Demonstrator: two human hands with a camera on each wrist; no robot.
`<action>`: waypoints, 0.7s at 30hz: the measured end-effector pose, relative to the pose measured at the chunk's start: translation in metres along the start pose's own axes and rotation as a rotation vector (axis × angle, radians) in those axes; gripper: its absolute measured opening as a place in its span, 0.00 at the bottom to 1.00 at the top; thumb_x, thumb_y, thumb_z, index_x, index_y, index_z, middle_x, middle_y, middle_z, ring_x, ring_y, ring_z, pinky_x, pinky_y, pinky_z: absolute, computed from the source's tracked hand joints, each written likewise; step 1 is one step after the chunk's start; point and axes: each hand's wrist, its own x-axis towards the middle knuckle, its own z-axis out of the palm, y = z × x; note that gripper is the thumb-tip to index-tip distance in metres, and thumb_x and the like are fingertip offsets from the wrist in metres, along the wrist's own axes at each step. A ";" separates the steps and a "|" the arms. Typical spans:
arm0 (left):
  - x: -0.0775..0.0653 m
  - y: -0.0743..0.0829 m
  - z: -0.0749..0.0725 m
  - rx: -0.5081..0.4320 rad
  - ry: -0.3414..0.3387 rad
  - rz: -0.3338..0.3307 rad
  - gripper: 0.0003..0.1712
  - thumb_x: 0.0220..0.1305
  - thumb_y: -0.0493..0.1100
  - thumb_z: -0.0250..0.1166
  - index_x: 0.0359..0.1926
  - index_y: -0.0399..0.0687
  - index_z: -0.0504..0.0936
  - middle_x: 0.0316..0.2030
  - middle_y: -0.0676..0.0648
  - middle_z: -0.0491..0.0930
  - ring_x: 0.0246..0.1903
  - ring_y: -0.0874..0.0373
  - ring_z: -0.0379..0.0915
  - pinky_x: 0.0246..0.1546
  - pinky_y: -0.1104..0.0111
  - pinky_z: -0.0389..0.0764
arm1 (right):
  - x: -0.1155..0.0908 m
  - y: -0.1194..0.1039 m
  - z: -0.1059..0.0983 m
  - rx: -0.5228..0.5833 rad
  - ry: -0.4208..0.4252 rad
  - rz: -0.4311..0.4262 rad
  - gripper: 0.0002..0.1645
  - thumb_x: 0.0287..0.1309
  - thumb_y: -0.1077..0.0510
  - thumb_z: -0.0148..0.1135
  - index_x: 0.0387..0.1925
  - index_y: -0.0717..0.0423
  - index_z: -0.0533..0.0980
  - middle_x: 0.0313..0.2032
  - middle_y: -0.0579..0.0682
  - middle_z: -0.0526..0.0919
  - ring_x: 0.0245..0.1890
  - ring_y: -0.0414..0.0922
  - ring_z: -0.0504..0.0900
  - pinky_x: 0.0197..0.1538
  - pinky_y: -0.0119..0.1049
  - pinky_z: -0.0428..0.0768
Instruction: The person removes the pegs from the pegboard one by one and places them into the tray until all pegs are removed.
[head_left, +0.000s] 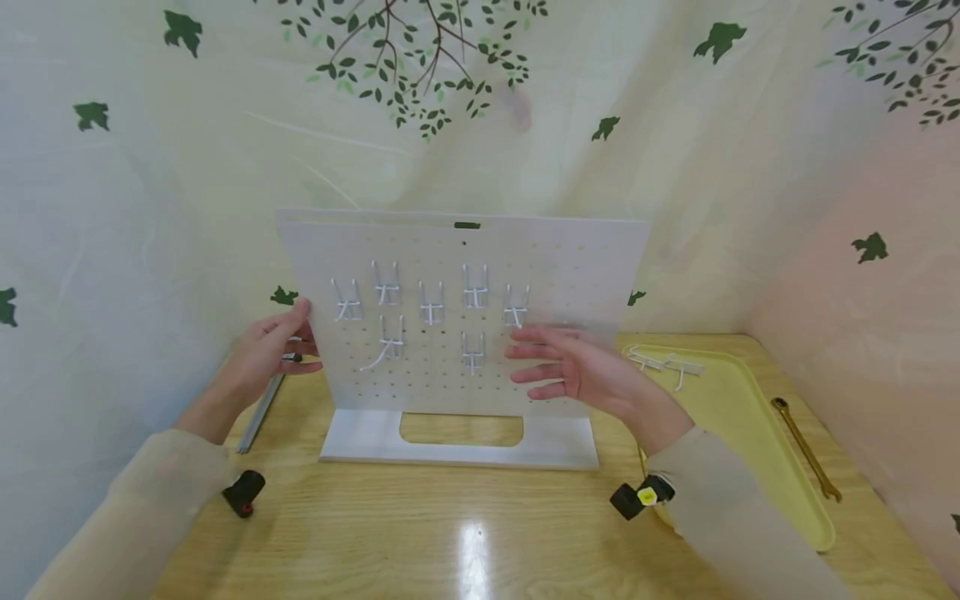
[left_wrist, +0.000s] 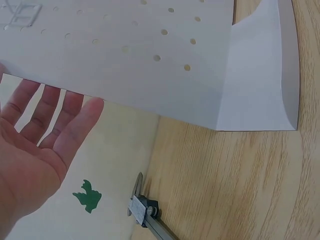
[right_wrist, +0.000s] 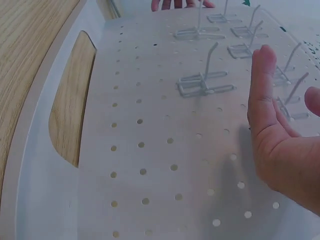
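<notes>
Sheeting (head_left: pixel 420 175): hung pale and creased beyond the fingers (head_left: pixel 534 352), pinkish to their right.
Leafy branches (head_left: pixel 420 67): were patterned high above the fingers.
Green leaf shapes (head_left: pixel 720 42): dotted the sheeting around the fingers.
Tabletop (head_left: pixel 375 533): stretched below the fingers, light wood grain.
Glare (head_left: pixel 472 550): streaked it white, nearside of the fingers.

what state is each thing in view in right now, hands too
pegboard: upright on its base
seven hooks: mounted on the pegboard
loose hooks: lying in the tray
tray: flat on the table, holding the loose hooks
wrench: lying right of the tray
caliper: lying on the table, reading illegible
left hand: touching the pegboard's left edge
right hand: open, before the pegboard
</notes>
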 end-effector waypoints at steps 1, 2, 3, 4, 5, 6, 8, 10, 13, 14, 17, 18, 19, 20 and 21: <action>0.000 0.000 0.001 0.001 0.000 -0.002 0.44 0.72 0.72 0.48 0.54 0.32 0.74 0.47 0.37 0.76 0.43 0.51 0.81 0.43 0.59 0.87 | 0.003 -0.001 0.002 0.006 0.005 0.010 0.32 0.80 0.45 0.47 0.71 0.63 0.62 0.66 0.64 0.72 0.50 0.52 0.85 0.50 0.45 0.86; 0.000 0.000 0.001 0.000 0.002 -0.002 0.43 0.72 0.72 0.48 0.54 0.32 0.74 0.47 0.38 0.76 0.43 0.52 0.81 0.43 0.59 0.87 | 0.006 -0.001 0.004 0.014 0.010 0.017 0.31 0.79 0.45 0.48 0.70 0.62 0.64 0.64 0.62 0.75 0.48 0.51 0.85 0.49 0.43 0.86; 0.000 0.000 0.001 -0.002 0.003 -0.002 0.43 0.72 0.72 0.48 0.55 0.33 0.74 0.47 0.38 0.76 0.43 0.52 0.81 0.43 0.59 0.87 | 0.009 -0.002 0.006 0.026 0.017 0.022 0.30 0.79 0.44 0.49 0.69 0.61 0.65 0.61 0.61 0.77 0.47 0.50 0.86 0.47 0.42 0.86; 0.000 -0.001 0.002 -0.005 0.004 -0.002 0.43 0.72 0.72 0.48 0.55 0.34 0.74 0.47 0.38 0.76 0.43 0.51 0.81 0.43 0.59 0.87 | 0.012 -0.002 0.008 0.037 0.022 0.023 0.29 0.78 0.44 0.49 0.67 0.60 0.66 0.57 0.58 0.80 0.45 0.50 0.86 0.46 0.41 0.86; 0.000 -0.001 0.002 -0.005 0.005 -0.001 0.42 0.72 0.72 0.48 0.55 0.34 0.75 0.46 0.39 0.77 0.43 0.52 0.81 0.43 0.59 0.87 | 0.014 -0.002 0.009 0.050 0.024 0.022 0.27 0.78 0.44 0.50 0.65 0.60 0.67 0.54 0.56 0.81 0.43 0.49 0.86 0.44 0.40 0.86; 0.001 -0.002 0.002 -0.010 0.004 -0.001 0.42 0.72 0.72 0.48 0.55 0.35 0.75 0.46 0.38 0.77 0.43 0.52 0.81 0.43 0.59 0.87 | 0.016 -0.003 0.011 0.066 0.026 0.023 0.25 0.78 0.45 0.50 0.63 0.59 0.68 0.51 0.54 0.82 0.41 0.48 0.86 0.43 0.39 0.86; 0.001 -0.004 0.001 -0.017 0.005 0.001 0.41 0.73 0.71 0.48 0.55 0.35 0.75 0.46 0.39 0.77 0.42 0.53 0.81 0.43 0.59 0.87 | 0.020 -0.003 0.013 0.098 0.030 0.022 0.22 0.78 0.46 0.51 0.59 0.59 0.70 0.45 0.50 0.83 0.37 0.47 0.85 0.40 0.36 0.86; 0.001 -0.005 0.001 -0.020 0.006 0.003 0.41 0.73 0.71 0.47 0.55 0.34 0.75 0.45 0.39 0.78 0.41 0.54 0.81 0.43 0.59 0.87 | 0.021 -0.004 0.014 0.119 0.031 0.018 0.20 0.79 0.48 0.51 0.57 0.59 0.71 0.41 0.48 0.83 0.33 0.45 0.84 0.37 0.34 0.85; 0.002 -0.006 0.001 -0.012 0.013 0.007 0.40 0.74 0.70 0.46 0.54 0.34 0.75 0.44 0.41 0.78 0.41 0.54 0.80 0.43 0.59 0.87 | 0.021 -0.006 0.016 0.138 0.045 0.010 0.18 0.79 0.51 0.51 0.57 0.61 0.71 0.37 0.47 0.82 0.29 0.42 0.82 0.33 0.32 0.84; 0.003 -0.007 0.001 -0.011 0.016 0.009 0.40 0.74 0.70 0.46 0.53 0.35 0.75 0.44 0.42 0.78 0.41 0.54 0.80 0.42 0.59 0.87 | 0.020 -0.007 0.016 0.138 0.053 0.005 0.18 0.79 0.52 0.51 0.57 0.61 0.71 0.37 0.47 0.81 0.28 0.42 0.82 0.33 0.31 0.83; 0.004 -0.006 0.002 -0.010 0.027 0.010 0.39 0.74 0.70 0.47 0.53 0.36 0.75 0.43 0.43 0.79 0.41 0.54 0.80 0.42 0.60 0.87 | 0.021 -0.011 0.017 0.145 0.082 -0.004 0.17 0.77 0.55 0.53 0.56 0.63 0.73 0.35 0.47 0.82 0.26 0.41 0.81 0.32 0.31 0.84; 0.004 -0.006 0.002 -0.015 0.030 0.011 0.39 0.73 0.70 0.47 0.52 0.37 0.76 0.43 0.44 0.79 0.40 0.55 0.81 0.41 0.60 0.87 | 0.021 -0.012 0.017 0.149 0.093 -0.005 0.16 0.77 0.56 0.53 0.55 0.63 0.75 0.35 0.47 0.83 0.25 0.41 0.81 0.32 0.32 0.84; 0.003 -0.006 0.003 -0.020 0.032 0.012 0.39 0.73 0.70 0.47 0.52 0.37 0.76 0.42 0.44 0.79 0.40 0.55 0.81 0.41 0.60 0.87 | 0.021 -0.012 0.017 0.153 0.107 -0.006 0.15 0.76 0.56 0.54 0.54 0.63 0.76 0.35 0.47 0.84 0.25 0.41 0.81 0.32 0.32 0.84; 0.003 -0.006 0.003 -0.024 0.035 0.013 0.39 0.73 0.70 0.47 0.52 0.37 0.76 0.42 0.44 0.79 0.40 0.56 0.81 0.41 0.60 0.87 | 0.021 -0.013 0.017 0.156 0.119 -0.006 0.14 0.76 0.57 0.55 0.53 0.63 0.77 0.35 0.47 0.85 0.24 0.41 0.80 0.33 0.32 0.84; 0.003 -0.006 0.003 -0.026 0.038 0.013 0.38 0.73 0.70 0.48 0.52 0.37 0.76 0.42 0.44 0.79 0.39 0.56 0.81 0.41 0.60 0.87 | 0.021 -0.014 0.017 0.161 0.128 -0.005 0.14 0.75 0.57 0.56 0.53 0.62 0.77 0.35 0.47 0.85 0.24 0.41 0.80 0.33 0.32 0.84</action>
